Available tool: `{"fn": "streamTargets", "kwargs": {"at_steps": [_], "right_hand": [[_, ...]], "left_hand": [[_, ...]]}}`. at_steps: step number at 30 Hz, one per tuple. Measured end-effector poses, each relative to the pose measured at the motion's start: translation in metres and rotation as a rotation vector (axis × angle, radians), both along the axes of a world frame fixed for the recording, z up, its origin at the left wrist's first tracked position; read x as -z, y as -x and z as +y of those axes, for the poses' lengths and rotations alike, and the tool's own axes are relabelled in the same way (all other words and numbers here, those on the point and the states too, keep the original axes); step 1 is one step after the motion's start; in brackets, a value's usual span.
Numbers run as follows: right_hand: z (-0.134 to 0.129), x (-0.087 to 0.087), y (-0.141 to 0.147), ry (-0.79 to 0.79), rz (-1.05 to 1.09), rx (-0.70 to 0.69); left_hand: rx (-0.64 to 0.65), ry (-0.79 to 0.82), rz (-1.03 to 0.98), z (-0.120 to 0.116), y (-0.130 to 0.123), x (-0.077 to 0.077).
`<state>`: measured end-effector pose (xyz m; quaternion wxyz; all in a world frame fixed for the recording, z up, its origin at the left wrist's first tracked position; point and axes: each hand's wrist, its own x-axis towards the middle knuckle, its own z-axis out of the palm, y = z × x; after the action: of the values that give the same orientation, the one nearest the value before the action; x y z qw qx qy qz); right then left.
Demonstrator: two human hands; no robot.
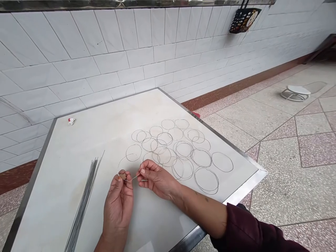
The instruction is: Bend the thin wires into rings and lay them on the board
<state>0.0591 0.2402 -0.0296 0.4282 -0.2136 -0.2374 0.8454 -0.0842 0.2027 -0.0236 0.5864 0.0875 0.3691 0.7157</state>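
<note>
Head cam: both hands pinching one thin wire ring (130, 153) above the bench (86, 138)
Left hand (119, 197) has its near-left edge, right hand (156, 177) its right side, probably to steady springy wire. Loose wire rings (173, 150) crowd beyond and right of it; can't tell if any touch. Bundle of straight wires (83, 204) lies left of it, tiny red-and-white bits (71, 121) farther off, beyond-left.

The straight wires (83, 206) lose their lower ends — cut off at the bottom edge.
</note>
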Motion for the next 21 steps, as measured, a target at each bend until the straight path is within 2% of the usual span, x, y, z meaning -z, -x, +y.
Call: {"fn": "streamTargets", "kwargs": {"at_steps": [8, 16, 21], "right_hand": [[0.0001, 0.0019, -0.0021, -0.047, 0.054, -0.08], [0.0009, 0.0053, -0.0035, -0.063, 0.06, -0.082], [0.0, 0.0037, -0.0051, -0.056, 0.09, -0.096]], "left_hand": [[0.01, -0.001, -0.024, -0.0003, 0.0027, 0.0016], [0.035, -0.01, -0.036, -0.0018, 0.0016, -0.001], [-0.001, 0.029, -0.089, 0.0002, 0.0019, -0.001]]}}
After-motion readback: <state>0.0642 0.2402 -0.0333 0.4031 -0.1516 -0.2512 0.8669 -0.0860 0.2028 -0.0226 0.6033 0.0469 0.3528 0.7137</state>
